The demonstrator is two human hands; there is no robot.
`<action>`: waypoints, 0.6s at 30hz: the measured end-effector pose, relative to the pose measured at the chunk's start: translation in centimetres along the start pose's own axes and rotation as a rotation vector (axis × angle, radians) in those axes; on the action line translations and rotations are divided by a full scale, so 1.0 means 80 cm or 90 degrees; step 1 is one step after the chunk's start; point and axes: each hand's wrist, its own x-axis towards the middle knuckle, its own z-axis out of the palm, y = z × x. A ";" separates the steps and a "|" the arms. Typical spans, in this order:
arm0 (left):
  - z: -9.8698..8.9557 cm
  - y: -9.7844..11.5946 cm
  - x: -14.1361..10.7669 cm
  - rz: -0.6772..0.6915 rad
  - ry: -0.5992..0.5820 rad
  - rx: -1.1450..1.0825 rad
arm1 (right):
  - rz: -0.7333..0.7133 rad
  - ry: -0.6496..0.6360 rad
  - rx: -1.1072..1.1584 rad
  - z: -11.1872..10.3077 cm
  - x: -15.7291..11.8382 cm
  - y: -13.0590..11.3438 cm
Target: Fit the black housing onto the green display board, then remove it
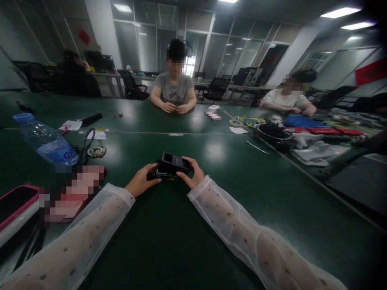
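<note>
In the middle of the green table, both my hands hold a small black electronic device between them. Its upper black casing (pixel 173 162) has a small screen and rows of buttons, and it sits tilted. Below its front edge a circuit board (pixel 165 174) shows through a gap. My left hand (pixel 142 180) is closed on the left end, thumb low at the board's edge and fingers behind. My right hand (pixel 194 174) grips the right end of the casing, thumb in front and fingers over the far side. Whether casing and board touch on the far side is hidden.
At left are a water bottle (pixel 45 141), coiled wires (pixel 96 150), and a pink-edged phone (pixel 18 205). A wrench (pixel 256 147) lies to the right, before a heap of cables (pixel 272 131) and bags. Two people sit across the green table (pixel 145 249).
</note>
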 end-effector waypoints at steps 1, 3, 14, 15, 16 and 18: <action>0.001 -0.002 0.000 -0.003 0.001 -0.011 | -0.008 -0.010 -0.012 0.000 0.000 -0.001; 0.003 -0.004 0.000 -0.009 0.001 -0.037 | -0.018 -0.026 -0.035 -0.001 -0.001 -0.002; 0.001 0.003 0.000 0.040 0.035 -0.025 | -0.005 -0.150 -0.095 -0.001 0.003 0.012; 0.000 0.004 0.000 0.046 0.035 -0.016 | 0.007 -0.166 -0.101 0.000 0.004 0.013; 0.000 0.005 -0.001 0.048 0.033 -0.009 | 0.018 -0.178 -0.107 0.000 0.004 0.014; 0.000 0.008 -0.001 0.043 0.025 -0.004 | 0.029 -0.184 -0.115 -0.001 0.004 0.013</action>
